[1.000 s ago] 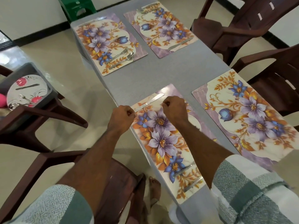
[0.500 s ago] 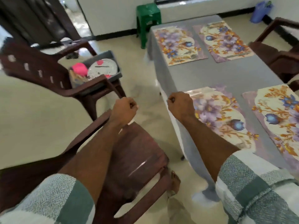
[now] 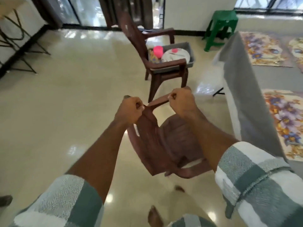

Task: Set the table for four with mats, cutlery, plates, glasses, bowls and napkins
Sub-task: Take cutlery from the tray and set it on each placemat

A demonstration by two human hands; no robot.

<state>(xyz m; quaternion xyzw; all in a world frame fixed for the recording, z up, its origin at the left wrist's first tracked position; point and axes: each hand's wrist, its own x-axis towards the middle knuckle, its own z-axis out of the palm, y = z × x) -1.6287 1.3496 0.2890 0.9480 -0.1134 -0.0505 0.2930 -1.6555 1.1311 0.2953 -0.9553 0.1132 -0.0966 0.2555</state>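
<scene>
Both hands are held out in front of the person, over a brown plastic chair [image 3: 165, 141] that stands beside the counter [image 3: 242, 95]. The left hand [image 3: 129, 112] is a closed fist with its fingers curled in and nothing in the grip. The right hand [image 3: 182, 102] is the same, fingers curled tight, thumb tucked at the front, holding nothing. The fists appear in front of the chair's armrest; whether they touch it cannot be told.

The counter runs along the right edge of the view under a grey cloth. Flowered mats lie on it: one near mat [image 3: 285, 118] close to the person's right sleeve [image 3: 255, 181], and a far mat [image 3: 265, 49] toward the green stool [image 3: 219, 27]. Any cutlery on them is too blurred to make out.

A second brown chair [image 3: 157, 63] stands further off on the shiny floor, well apart from the counter. A grey tub [image 3: 191, 54] sits on its seat. In the tub are a white plate [image 3: 177, 56] with a red mark on it and a pink cup [image 3: 158, 50], the cup to the left of the plate.

A bare foot [image 3: 154, 215] shows at the bottom of the view.
</scene>
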